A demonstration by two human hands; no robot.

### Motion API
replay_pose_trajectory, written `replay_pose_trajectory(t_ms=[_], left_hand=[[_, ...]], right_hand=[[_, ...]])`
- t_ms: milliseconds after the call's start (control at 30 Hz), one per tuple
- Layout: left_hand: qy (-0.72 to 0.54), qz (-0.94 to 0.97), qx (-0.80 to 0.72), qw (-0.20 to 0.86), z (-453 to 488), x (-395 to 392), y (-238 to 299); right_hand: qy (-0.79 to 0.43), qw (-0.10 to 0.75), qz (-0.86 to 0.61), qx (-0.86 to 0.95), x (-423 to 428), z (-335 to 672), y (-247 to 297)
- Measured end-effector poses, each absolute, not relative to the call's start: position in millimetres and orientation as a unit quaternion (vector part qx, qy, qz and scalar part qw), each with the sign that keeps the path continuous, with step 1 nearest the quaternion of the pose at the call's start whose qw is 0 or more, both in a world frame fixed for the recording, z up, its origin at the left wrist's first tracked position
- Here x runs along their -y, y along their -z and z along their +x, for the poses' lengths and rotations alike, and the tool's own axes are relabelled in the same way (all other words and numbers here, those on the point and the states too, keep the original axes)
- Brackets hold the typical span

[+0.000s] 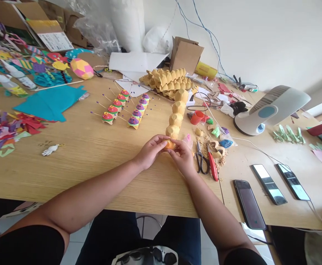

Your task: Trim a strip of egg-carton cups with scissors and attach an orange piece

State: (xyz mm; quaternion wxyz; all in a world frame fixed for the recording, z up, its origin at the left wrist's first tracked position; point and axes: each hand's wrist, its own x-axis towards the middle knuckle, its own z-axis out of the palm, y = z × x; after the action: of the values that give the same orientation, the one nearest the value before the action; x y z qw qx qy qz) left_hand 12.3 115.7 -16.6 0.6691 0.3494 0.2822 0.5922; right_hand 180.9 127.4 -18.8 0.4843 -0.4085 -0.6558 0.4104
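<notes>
A strip of yellow egg-carton cups point(175, 119) points away from me on the table. My left hand point(151, 151) and my right hand point(183, 156) pinch its near end from both sides, thumbs close together. The cup between my fingers looks more orange than the others; my fingers partly cover it. Left of the strip stand two decorated egg-carton strips, one with red and green cups point(113, 109) and one with purple cups point(136, 113), both with thin dark-tipped sticks poking out. Black-handled scissors point(202, 162) and a red cutter point(213, 165) lie beside my right hand.
Stacked yellow egg cartons point(166, 79) sit at the back. Clay lumps point(226, 143), a red cup point(197, 117) and a white fan point(271, 110) are right. Three phones, one nearest me point(249, 204), lie front right. Paper scraps point(9, 132) and blue felt point(50, 101) are left.
</notes>
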Motion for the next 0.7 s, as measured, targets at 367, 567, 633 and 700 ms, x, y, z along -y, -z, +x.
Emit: replay_pose_trajectory(t_ms=[367,567,633,700], left_hand=[[-0.595,0.326,-0.296,0.672,12.5,-118.4,20.9],[-0.606,0.354,-0.317,0.638,12.9,-114.3,18.6],[-0.609,0.38,-0.326,0.615,13.5,-113.0,17.4],[-0.609,0.396,-0.332,0.602,14.1,-112.7,16.8]], right_hand=[[-0.407,0.484,-0.403,0.661,-128.2,182.2,20.0],[-0.394,0.465,-0.418,0.674,-125.8,180.9,20.8],[-0.384,0.469,-0.422,0.674,-126.3,180.6,21.3],[-0.378,0.473,-0.426,0.673,-127.3,180.6,21.3]])
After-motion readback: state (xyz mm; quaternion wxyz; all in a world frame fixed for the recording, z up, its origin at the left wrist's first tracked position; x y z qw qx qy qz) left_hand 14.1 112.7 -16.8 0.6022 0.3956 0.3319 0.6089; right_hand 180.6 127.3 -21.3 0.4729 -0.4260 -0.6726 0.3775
